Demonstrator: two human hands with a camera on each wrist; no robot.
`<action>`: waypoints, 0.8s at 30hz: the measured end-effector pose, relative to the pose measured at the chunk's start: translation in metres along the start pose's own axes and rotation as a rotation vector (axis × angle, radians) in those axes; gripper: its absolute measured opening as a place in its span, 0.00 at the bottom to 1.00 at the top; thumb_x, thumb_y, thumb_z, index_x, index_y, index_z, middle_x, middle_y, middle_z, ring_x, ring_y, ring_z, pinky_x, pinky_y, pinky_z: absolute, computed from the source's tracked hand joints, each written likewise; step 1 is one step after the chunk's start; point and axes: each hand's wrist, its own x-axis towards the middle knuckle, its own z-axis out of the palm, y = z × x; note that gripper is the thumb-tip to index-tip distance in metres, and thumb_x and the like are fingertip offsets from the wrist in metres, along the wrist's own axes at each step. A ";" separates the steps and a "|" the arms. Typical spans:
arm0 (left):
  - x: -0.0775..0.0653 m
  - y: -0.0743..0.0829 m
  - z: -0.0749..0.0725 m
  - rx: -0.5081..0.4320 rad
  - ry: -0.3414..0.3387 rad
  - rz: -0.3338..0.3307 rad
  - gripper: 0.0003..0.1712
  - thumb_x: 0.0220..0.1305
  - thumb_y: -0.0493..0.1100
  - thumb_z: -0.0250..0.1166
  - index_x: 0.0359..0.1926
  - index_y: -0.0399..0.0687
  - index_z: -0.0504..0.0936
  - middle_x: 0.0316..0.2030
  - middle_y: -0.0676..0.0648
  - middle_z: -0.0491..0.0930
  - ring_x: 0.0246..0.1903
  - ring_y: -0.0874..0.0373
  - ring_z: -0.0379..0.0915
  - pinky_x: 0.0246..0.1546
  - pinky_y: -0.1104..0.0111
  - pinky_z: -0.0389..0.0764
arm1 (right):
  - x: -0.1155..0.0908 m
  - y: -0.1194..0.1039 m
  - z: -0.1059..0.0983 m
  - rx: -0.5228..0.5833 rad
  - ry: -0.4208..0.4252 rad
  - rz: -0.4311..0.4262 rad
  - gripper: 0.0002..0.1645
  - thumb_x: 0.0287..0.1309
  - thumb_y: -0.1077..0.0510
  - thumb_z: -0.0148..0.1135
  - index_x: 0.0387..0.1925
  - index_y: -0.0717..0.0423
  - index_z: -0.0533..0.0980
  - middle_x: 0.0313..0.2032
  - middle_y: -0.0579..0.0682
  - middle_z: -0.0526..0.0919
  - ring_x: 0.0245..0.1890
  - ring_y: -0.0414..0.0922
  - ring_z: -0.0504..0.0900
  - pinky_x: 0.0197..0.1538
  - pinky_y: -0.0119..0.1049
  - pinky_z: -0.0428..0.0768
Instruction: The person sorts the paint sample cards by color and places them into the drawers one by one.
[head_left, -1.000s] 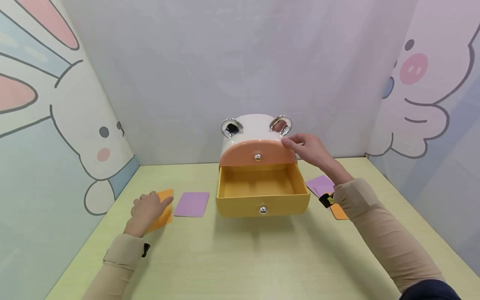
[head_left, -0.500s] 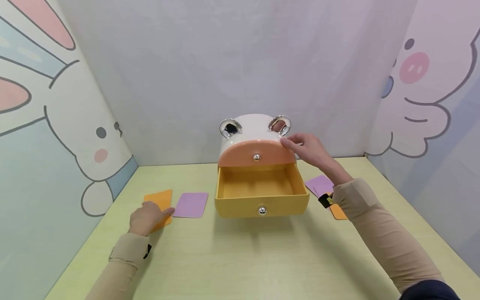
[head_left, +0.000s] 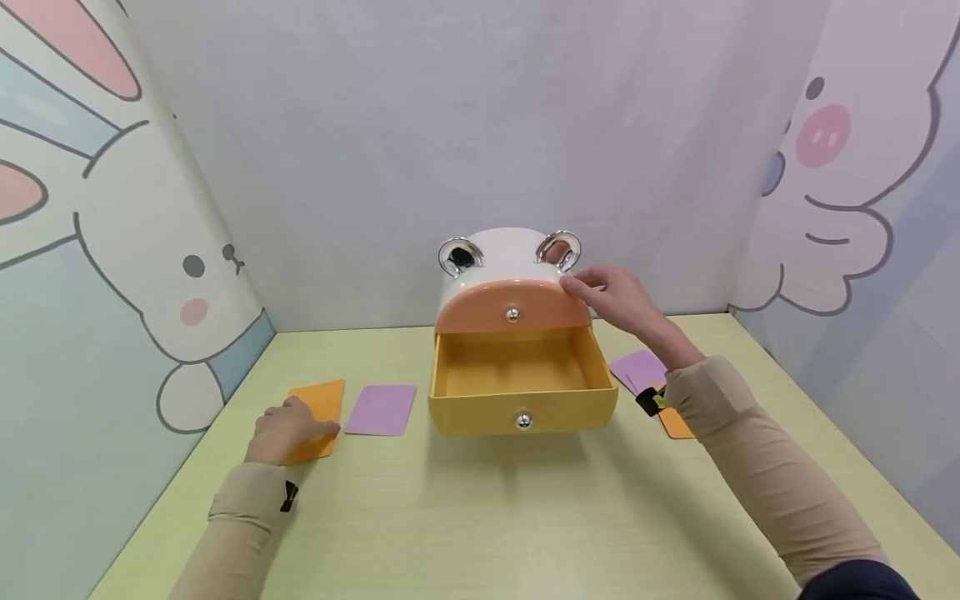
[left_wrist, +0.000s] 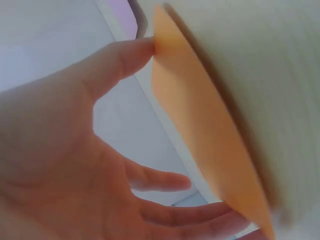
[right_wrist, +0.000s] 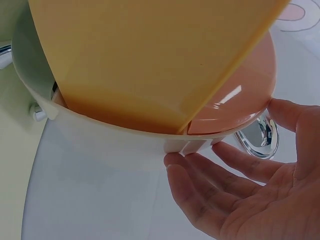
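My left hand is over an orange card on the left of the table. In the left wrist view the thumb is at one edge of that card and the fingertips at the opposite one, with a shadow along its side. At the back centre stands a small white drawer cabinet with silver ears and a peach upper drawer. Its yellow lower drawer is pulled out, and no contents show inside. My right hand holds the cabinet's upper right side, thumb at the front edge, fingers along the side.
A purple card lies between the left hand and the cabinet. To the cabinet's right are purple cards and an orange one, partly hidden by the right forearm. A grey wall closes off the back.
My left hand has come down onto the orange card and drawn back slightly to the left, its thumb now at the card's edge. The right hand and cabinet stay as they were.
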 end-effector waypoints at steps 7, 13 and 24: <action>-0.001 -0.003 -0.011 -0.038 0.003 0.000 0.55 0.56 0.60 0.63 0.61 0.17 0.50 0.48 0.15 0.60 0.48 0.24 0.61 0.48 0.38 0.71 | 0.001 0.002 0.000 -0.002 0.000 -0.004 0.37 0.63 0.32 0.51 0.56 0.57 0.77 0.53 0.58 0.81 0.55 0.56 0.76 0.55 0.56 0.77; -0.006 0.002 -0.033 -0.046 0.021 0.143 0.51 0.53 0.60 0.66 0.58 0.19 0.56 0.48 0.19 0.65 0.44 0.29 0.65 0.43 0.45 0.73 | 0.002 0.002 0.000 0.000 -0.007 -0.003 0.38 0.63 0.31 0.50 0.56 0.57 0.76 0.54 0.59 0.81 0.55 0.56 0.76 0.55 0.57 0.77; -0.021 0.040 -0.062 -0.085 0.090 0.412 0.53 0.50 0.55 0.71 0.65 0.25 0.59 0.54 0.22 0.65 0.43 0.40 0.67 0.36 0.60 0.75 | 0.002 0.001 -0.001 0.002 -0.005 -0.003 0.37 0.63 0.32 0.51 0.56 0.58 0.76 0.54 0.59 0.80 0.56 0.57 0.76 0.56 0.57 0.77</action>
